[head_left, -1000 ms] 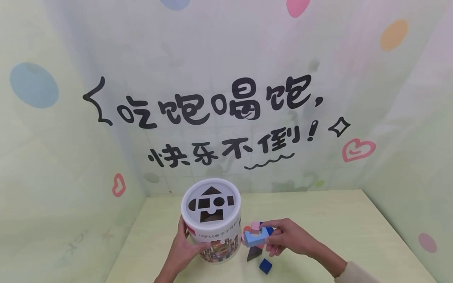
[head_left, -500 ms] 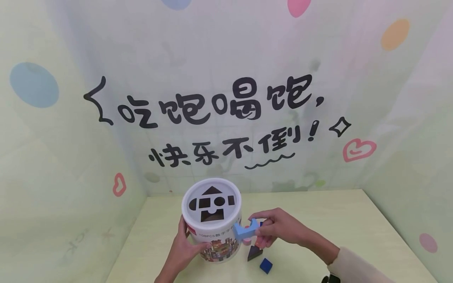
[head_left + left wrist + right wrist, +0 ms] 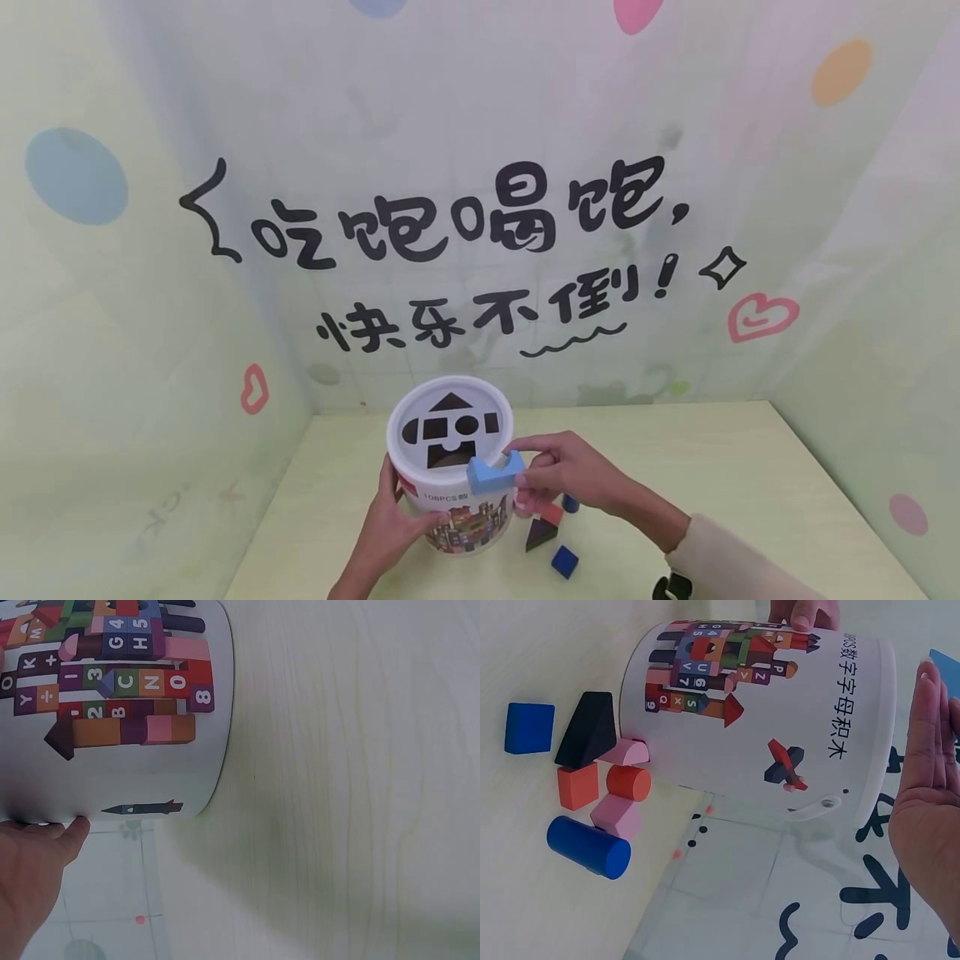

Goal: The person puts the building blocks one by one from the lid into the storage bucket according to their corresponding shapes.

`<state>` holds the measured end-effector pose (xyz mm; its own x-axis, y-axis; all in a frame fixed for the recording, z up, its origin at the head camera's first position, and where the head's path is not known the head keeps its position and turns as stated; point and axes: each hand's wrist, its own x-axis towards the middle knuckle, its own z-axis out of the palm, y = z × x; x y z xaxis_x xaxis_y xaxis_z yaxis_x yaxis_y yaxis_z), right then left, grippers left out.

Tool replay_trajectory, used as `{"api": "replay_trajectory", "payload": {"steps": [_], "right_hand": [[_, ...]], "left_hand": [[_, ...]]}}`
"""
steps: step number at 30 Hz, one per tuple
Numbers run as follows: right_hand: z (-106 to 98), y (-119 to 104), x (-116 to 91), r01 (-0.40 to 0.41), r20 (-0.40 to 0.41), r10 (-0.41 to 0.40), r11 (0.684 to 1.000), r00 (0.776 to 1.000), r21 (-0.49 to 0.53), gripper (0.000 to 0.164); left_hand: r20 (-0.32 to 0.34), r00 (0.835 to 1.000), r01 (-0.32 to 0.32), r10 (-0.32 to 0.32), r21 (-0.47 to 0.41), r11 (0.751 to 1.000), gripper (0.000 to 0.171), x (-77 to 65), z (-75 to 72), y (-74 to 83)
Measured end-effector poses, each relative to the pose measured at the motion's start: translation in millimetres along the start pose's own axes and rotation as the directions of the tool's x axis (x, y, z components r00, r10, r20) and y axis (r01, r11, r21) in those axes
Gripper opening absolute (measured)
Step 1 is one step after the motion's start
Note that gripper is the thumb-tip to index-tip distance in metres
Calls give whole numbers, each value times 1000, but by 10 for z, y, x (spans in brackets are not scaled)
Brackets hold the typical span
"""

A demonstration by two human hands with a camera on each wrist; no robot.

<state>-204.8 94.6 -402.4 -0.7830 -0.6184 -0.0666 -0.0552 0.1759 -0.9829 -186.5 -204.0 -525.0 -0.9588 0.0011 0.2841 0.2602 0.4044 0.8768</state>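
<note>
A white toy-block bucket (image 3: 468,525) with printed sides stands on the table, its lid (image 3: 483,400) cut with several shaped holes. My left hand (image 3: 386,529) grips the bucket's left side, thumb across the front; its hidden fingers wrap behind. Between thumb and fingers my right hand (image 3: 573,471) pinches a light blue arch block (image 3: 491,475), notch upward, at the lid's front right rim, near the notched hole. In the right wrist view the blue arch block (image 3: 946,669) shows only partly behind the right hand (image 3: 930,765).
Beside the bucket's base lie a blue cube (image 3: 530,727), a dark triangular block (image 3: 589,731), a red cube (image 3: 578,786), a red cylinder (image 3: 629,782), pink blocks (image 3: 616,816) and a blue cylinder (image 3: 589,847). A printed cloth wall (image 3: 480,100) stands behind the table.
My right hand has carried the light blue arch block left and up, from above the loose blocks to the lid's rim. My left hand and the bucket have stayed put.
</note>
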Motion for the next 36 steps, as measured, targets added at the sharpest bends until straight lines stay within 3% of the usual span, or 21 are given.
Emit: {"api": "replay_trajectory", "payload": {"steps": [9, 16, 23, 36], "right_hand": [[62, 45, 147, -19, -35, 21, 998, 999, 58, 43], [156, 21, 244, -14, -72, 19, 998, 997, 57, 43], [257, -70, 331, -15, -110, 19, 999, 994, 38, 42], [389, -201, 487, -75, -161, 74, 997, 984, -4, 45]], "left_hand": [[12, 999, 47, -46, -14, 999, 127, -11, 27, 2], [3, 1000, 14, -14, -24, 1000, 124, -12, 27, 23], [14, 999, 33, -32, -27, 999, 123, -7, -2, 47], [10, 1000, 5, -5, -13, 1000, 124, -4, 3, 15]]}}
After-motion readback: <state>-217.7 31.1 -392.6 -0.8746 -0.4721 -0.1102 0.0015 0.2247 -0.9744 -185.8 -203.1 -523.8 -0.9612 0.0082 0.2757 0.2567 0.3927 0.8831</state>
